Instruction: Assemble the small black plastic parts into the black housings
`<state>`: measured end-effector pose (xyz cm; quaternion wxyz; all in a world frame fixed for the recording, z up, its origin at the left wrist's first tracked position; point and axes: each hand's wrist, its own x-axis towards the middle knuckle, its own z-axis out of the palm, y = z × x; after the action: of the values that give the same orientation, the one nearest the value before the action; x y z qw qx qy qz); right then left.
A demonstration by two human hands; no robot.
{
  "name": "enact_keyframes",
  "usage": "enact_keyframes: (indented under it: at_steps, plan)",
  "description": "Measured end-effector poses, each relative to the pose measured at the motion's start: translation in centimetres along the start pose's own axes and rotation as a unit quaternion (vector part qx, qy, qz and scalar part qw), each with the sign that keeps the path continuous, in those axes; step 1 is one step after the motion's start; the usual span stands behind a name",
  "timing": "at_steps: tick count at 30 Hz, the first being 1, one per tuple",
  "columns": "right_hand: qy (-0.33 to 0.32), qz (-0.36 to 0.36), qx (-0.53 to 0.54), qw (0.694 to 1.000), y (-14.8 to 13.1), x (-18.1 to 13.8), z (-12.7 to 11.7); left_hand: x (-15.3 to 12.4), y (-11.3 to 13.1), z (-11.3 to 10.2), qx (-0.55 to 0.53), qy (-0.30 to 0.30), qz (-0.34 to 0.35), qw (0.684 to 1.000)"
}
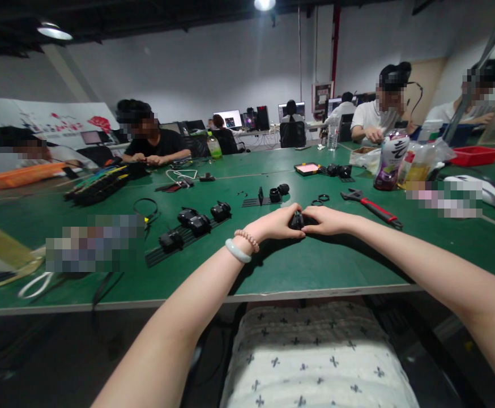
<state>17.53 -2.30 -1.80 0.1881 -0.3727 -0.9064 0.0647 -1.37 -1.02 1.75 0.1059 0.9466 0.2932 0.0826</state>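
My left hand point(285, 222) and my right hand point(321, 220) meet above the green table, both closed around a small black part point(297, 220). Fingers cover most of it, so its exact kind does not show. Just beyond them lie two black rings point(320, 199). Behind my left hand, a black slotted plate point(252, 202) lies beside small round black pieces point(275, 195). To the left, a longer black slotted strip point(156, 258) carries several black assemblies point(194, 220). An adjustable wrench point(372, 208) with a red and black handle rests right of my right hand.
The green table point(247, 272) has its near edge at my lap. At right stand a purple-labelled bottle point(391, 161) and a red tray point(477, 155). Bundled cables point(98, 184) and an orange tray point(22, 175) lie at left. Several people sit around the table.
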Motion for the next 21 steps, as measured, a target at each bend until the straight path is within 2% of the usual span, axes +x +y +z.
enact_keyframes:
  at_steps: [21]
  plan:
    - [0.002, -0.001, 0.004, 1.000, -0.18, 0.02, -0.13, -0.06, 0.18, -0.21, -0.023, -0.003, -0.003, 1.000]
